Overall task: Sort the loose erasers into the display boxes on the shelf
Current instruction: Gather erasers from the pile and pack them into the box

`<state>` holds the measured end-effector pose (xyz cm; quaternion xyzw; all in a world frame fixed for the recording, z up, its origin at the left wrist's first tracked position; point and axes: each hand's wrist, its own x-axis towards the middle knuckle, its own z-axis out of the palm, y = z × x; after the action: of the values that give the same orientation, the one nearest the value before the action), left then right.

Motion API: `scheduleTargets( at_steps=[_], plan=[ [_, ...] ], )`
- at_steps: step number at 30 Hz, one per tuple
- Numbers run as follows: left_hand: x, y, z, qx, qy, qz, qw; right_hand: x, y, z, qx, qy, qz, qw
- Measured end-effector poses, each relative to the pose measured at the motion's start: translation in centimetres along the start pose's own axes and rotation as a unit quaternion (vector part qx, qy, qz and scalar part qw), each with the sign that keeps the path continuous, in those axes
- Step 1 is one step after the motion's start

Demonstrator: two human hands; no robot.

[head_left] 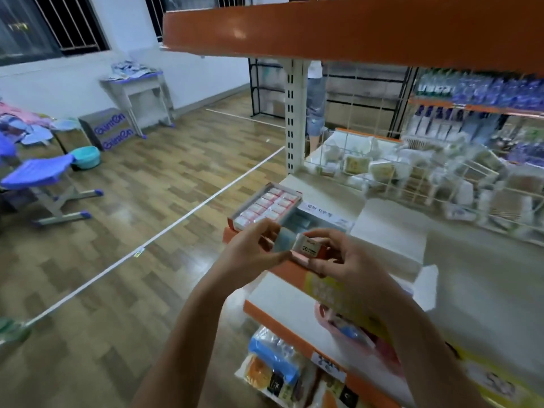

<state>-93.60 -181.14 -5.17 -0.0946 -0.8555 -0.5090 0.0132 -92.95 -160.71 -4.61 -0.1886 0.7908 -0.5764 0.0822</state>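
My right hand (344,260) pinches a small eraser (307,249) in a white and pink sleeve marked 2B, held over the front edge of the shelf (391,228). My left hand (253,248) is beside it, fingertips curled and touching the eraser's left end. Just behind my hands a red display box (266,206) lies on the shelf's left corner, filled with rows of pink-and-white erasers. To its right sits a second, white display box (321,217); my hands hide its contents in part.
An orange upper shelf (353,28) hangs overhead. Wire baskets of packed goods (412,175) stand behind the boxes. A lower shelf holds snack packs (282,369). A white upright post (293,113) marks the shelf's corner. To the left is wooden floor with a desk, stool and cartons.
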Motion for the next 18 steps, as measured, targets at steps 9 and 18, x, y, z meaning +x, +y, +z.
scheduleTargets(
  at_steps=[9,18],
  plan=[
    [7.1,-4.1,-3.9,-0.034,-0.034,-0.048,0.998,7.7,0.8,0.9,-0.074,0.049,0.042,0.995],
    [11.9,-7.4,-8.6,-0.099,-0.153,-0.046,0.982,13.9,1.0,4.6,-0.191,0.104,0.093,0.972]
  ],
)
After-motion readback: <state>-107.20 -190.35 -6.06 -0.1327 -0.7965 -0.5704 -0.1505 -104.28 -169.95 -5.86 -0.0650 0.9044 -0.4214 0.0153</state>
